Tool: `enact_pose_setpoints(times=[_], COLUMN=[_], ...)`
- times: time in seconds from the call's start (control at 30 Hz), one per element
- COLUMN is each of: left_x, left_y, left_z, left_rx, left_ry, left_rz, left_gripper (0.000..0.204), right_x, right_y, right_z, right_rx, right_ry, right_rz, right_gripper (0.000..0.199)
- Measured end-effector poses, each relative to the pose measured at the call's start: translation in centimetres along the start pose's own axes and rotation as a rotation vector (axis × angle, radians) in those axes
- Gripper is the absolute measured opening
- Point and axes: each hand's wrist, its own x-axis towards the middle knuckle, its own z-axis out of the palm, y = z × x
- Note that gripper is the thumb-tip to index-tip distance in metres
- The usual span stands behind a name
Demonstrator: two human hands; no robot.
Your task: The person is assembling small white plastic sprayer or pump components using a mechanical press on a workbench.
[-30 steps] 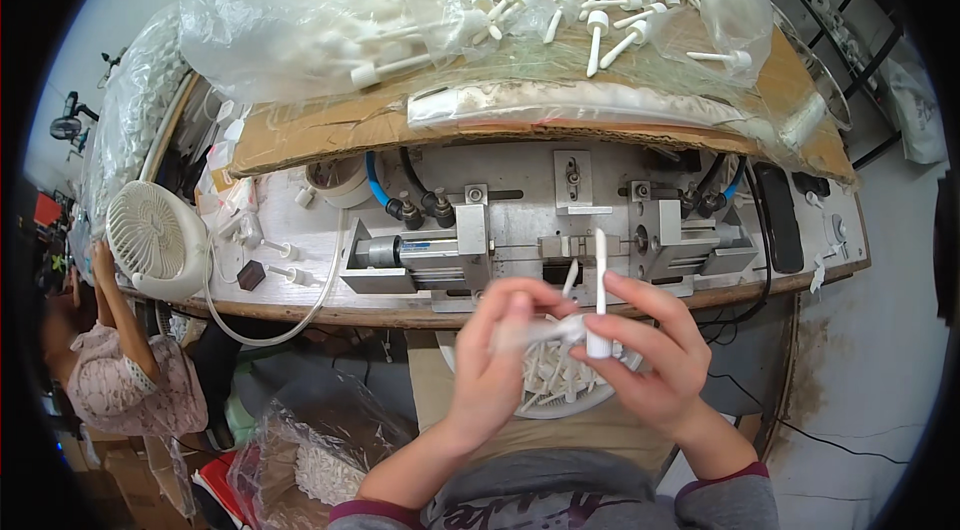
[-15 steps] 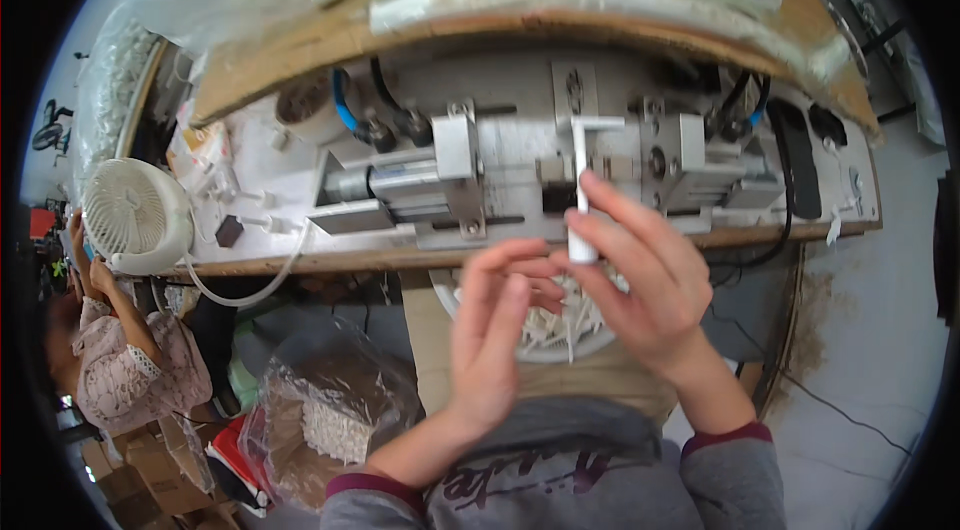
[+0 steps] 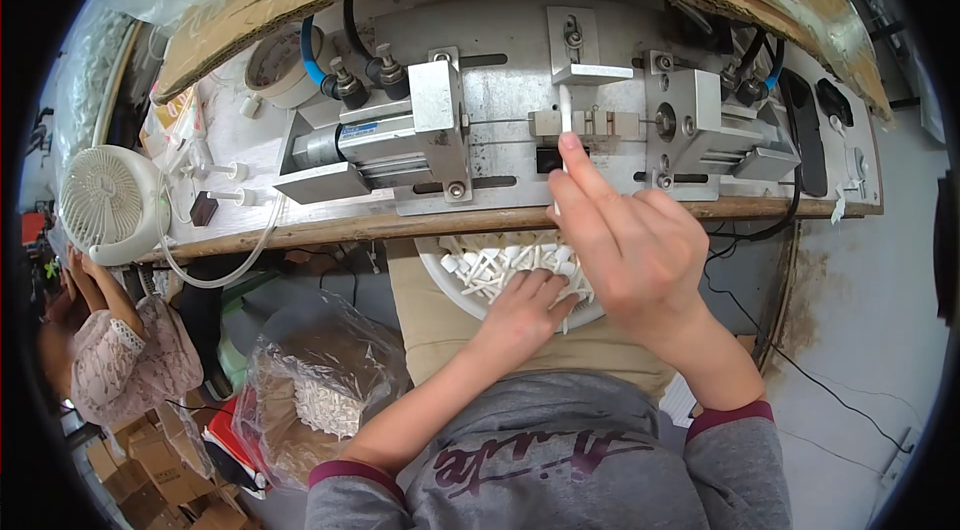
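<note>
Head view: right hand (image 3: 635, 250) above the near edge of the bench (image 3: 500, 221), fingers clamped on a slim white stick (image 3: 566, 112). Tip pointing away from the body, bare beyond the index finger; most of the remaining length hidden behind the fingers. Tip in front of the small grey blocks (image 3: 608, 123) at mid-fixture, just below the angled metal bracket (image 3: 595, 76); contact with either, cannot tell. Left hand (image 3: 522, 312) lower and to the left, down in the round white basket (image 3: 437, 278) at the lap, fingers bent among loose white sticks (image 3: 490, 265). Fingertips partly hidden there; cannot tell whether apart or together on one. Silver cylinder unit (image 3: 385, 135) left of the blocks. Farther left on the bench: white fan (image 3: 115, 205), dark block (image 3: 203, 209), two capped sticks (image 3: 235, 198) near it.
</note>
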Motion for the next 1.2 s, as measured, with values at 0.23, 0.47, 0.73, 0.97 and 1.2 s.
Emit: enact_pose_setpoints(times=[0.23, 0.47, 0.73, 0.97, 1.2], left_x=[-0.7, 0.1, 0.1, -1.8, -4.3], left_y=[-1.6, 0.5, 4.7, 6.5, 7.1], left_z=[5.2, 0.8, -9.5, -8.9, -10.1], left_rx=[-0.108, -0.288, -1.173, -1.014, -0.83], left_ry=[-0.033, 0.02, -0.007, 0.192, 0.428], left_rz=[0.061, -0.145, -0.809, -0.534, -0.145], left_gripper=[0.014, 0.014, 0.019, 0.02, 0.045], right_x=[0.8, 0.5, -4.8, -6.0, -6.8], right_y=[-0.2, 0.2, -0.2, -2.9, -2.1], right_z=[-0.2, -0.9, -3.2, -3.5, -3.2], right_rx=[0.005, 0.031, 1.043, 1.362, 1.479], right_ry=[-0.057, -0.146, -0.277, -0.306, -0.191], right_rz=[0.053, 0.072, 0.728, 0.985, 0.852], right_gripper=[0.029, 0.031, 0.025, 0.007, 0.013])
